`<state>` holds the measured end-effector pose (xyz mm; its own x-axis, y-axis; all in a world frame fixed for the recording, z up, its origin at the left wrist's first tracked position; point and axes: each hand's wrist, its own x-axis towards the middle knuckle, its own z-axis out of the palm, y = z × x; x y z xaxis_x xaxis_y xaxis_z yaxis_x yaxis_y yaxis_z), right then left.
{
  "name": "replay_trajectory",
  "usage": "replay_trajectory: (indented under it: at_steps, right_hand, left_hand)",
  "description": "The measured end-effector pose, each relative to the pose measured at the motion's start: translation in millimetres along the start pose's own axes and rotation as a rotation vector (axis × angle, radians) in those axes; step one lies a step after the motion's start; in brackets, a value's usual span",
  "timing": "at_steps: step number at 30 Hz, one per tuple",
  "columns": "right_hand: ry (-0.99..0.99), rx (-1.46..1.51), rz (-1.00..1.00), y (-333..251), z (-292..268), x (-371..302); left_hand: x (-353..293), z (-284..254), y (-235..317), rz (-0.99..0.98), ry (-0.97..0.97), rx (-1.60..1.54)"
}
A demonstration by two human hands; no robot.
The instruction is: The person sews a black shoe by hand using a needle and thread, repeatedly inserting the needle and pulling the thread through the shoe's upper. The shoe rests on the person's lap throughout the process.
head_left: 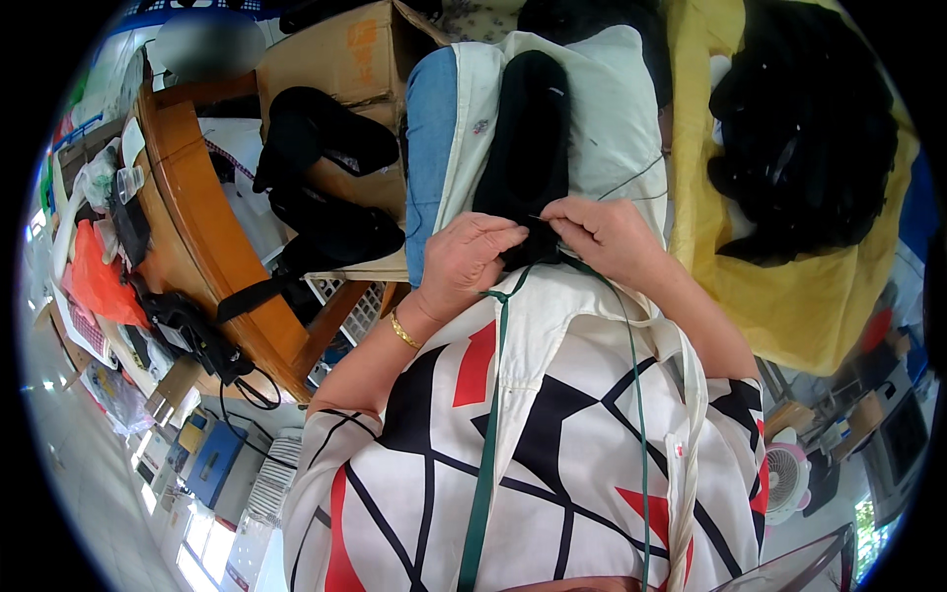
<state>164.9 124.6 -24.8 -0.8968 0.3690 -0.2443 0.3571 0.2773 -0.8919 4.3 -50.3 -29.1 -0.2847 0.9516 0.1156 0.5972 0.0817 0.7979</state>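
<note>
A black cloth shoe lies lengthwise on a white cloth in front of me, its near end between my hands. My left hand is closed, thumb and fingers pinching the shoe's near edge. Opposite it, my right hand pinches what looks like a thin needle pointing left over the black fabric. A dark thread trails across the white cloth beyond my right hand. The fingertips hide part of the edge being held.
Black shoes rest by a cardboard box on the left, next to a wooden tabletop edge. Folded denim borders the white cloth. To the right, a yellow cloth bears a black heap. Green apron straps hang down my front.
</note>
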Motion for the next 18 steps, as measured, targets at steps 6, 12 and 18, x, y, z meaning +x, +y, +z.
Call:
replay_trajectory:
  at_steps: [6, 12, 18]
  right_hand:
    - [-0.081, -0.044, 0.047, -8.3, -5.2, 1.6]
    - [-0.102, -0.091, 0.037, -6.8, -4.0, 2.4]
    - [-0.09, 0.105, 0.158, -1.2, 6.9, 6.7]
  left_hand:
    - [-0.1, -0.4, -1.1, -0.01, 0.0, -0.008]
    - [-1.3, 0.2, -2.6, -0.019, -0.006, -0.022]
    - [0.1, -3.2, -0.3, -0.065, -0.026, -0.051]
